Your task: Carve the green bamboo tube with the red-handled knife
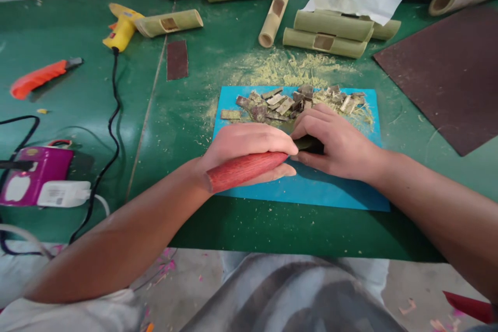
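Observation:
My left hand (pixel 249 148) grips a tool by its red wooden handle (pixel 243 170), which lies nearly level over a blue cutting mat (pixel 311 189). My right hand (pixel 334 142) is closed over a dark green piece (pixel 309 144) at the tool's front end, and the tool's tip is hidden under my fingers. Just beyond both hands, on the mat's far half, lies a heap of small cut bamboo chips (pixel 295 102).
Several bamboo tubes (pixel 324 33) with cut windows lie at the back of the green table (pixel 187 114). A yellow glue gun (pixel 121 28), an orange utility knife (pixel 39 77), sandpaper sheets (pixel 447 70), a purple box (pixel 37 174) with a white charger (pixel 64 193), cables and sawdust are around.

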Available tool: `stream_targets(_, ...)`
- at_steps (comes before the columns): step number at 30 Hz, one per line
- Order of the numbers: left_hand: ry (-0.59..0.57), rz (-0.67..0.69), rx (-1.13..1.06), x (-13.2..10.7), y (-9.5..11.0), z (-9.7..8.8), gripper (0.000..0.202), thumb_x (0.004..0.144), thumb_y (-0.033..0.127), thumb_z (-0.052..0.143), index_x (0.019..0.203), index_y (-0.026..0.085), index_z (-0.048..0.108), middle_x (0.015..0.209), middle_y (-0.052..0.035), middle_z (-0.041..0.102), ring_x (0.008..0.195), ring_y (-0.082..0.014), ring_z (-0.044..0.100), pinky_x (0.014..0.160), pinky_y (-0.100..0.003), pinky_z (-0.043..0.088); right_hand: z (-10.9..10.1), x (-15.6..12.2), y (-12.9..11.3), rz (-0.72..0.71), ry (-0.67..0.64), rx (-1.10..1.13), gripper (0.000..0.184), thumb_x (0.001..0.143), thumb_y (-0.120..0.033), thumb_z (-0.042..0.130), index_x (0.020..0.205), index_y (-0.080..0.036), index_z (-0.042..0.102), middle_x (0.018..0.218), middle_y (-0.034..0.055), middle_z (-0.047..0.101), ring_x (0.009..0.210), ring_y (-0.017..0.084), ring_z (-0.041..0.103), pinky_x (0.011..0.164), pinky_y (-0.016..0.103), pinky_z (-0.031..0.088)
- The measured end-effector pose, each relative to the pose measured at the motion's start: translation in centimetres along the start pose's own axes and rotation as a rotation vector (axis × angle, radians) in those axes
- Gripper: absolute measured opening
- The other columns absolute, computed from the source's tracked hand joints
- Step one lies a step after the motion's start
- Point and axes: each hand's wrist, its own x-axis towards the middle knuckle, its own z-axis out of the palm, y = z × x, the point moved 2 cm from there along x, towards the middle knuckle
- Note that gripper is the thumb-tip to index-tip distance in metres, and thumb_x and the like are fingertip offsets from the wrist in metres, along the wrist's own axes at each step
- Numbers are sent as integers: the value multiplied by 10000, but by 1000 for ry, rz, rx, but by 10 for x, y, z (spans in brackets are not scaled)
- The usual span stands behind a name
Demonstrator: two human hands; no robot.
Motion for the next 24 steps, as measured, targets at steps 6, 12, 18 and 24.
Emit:
stream_targets(6, -13, -50, 12, 1, 2, 0, 222, 923, 360, 854, 1064, 219, 756, 1034, -49, 855, 959, -164, 828, 924, -246, 663, 1, 0, 1, -18, 15, 2, 122, 936, -296, 701, 964, -243, 594, 976, 67, 694, 937, 263, 610, 853, 429, 446)
stream_targets(12, -74, 53, 14, 5, 3, -3, 287, 993, 441, 727, 1117, 182, 722, 1057, -101, 827, 985, -187, 804, 912, -275, 652, 1, -1, 1, -37, 30, -20, 124, 958, -308, 690, 962, -229, 593, 971, 70, 696, 923, 252, 611, 845, 415, 447)
stream_targets(18, 4, -8, 55, 4, 6, -3, 132, 932, 233, 686, 1061, 237, 718, 990, -57, 829, 879, -178, 798, 832, -293, 663, 2, 0, 0, -25, 26, -14, 131, 948, -316, 694, 970, -232, 596, 976, 73, 689, 923, 255, 604, 849, 415, 445)
stream_targets(24, 77, -51, 42, 0, 8, -2, 119, 926, 274, 769, 1038, 274, 729, 985, -26, 857, 872, -196, 830, 839, -314, 692, 2, -1, 2, -16, 29, -6, 140, 933, -323, 701, 972, -240, 596, 975, 68, 684, 921, 256, 588, 847, 413, 434)
